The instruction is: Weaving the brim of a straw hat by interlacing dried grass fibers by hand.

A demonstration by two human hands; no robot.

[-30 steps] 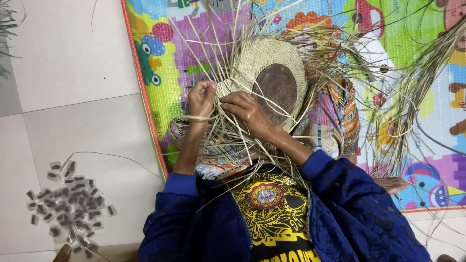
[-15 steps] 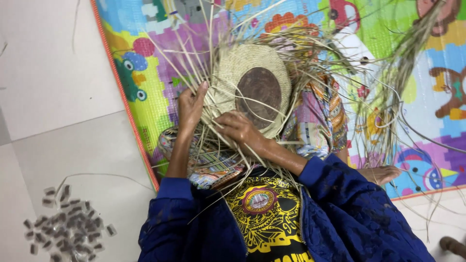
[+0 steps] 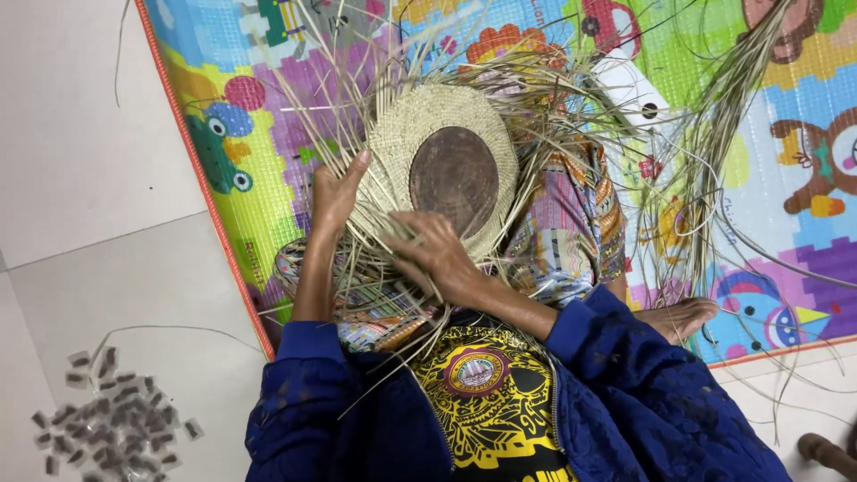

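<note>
so the round pale woven straw piece [image 3: 420,143], with a dark brown round disc [image 3: 453,174] sitting at its centre, is resting on the person's lap over patterned multicolour trousers [image 3: 571,241], more or less mid-frame, with loose long dry straw strands [image 3: 357,98] fanning out from its edge in every direction. the left hand [image 3: 335,192] is up against the left rim of the weave, fingers stretched mostly straight and pressed along the edge, thumb side tucked toward the strands; can't really tell if it's pinching a strand or just bracing. the right hand [image 3: 437,254] lies on the lower rim just below the disc, fingers curled down and bunched into the loose strands there, looks closed on a few of them but the exact grip is hidden by the straw. both arms are in dark blue sleeves [image 3: 303,393], and there's a yellow and black printed shirt [image 3: 482,393] in between. underneath everything is a bright cartoon-printed foam play mat [image 3: 223,134] with an orange edge, lying on a pale tiled floor [image 3: 80,161]. a bare foot [image 3: 678,317] pokes out on the right, on the mat. down at the lower left on the tiles there's a scatter of small grey-brown packets [image 3: 107,419], well apart from the hands. another bundle of long strands [image 3: 714,134] trails across the mat's right side.
</note>
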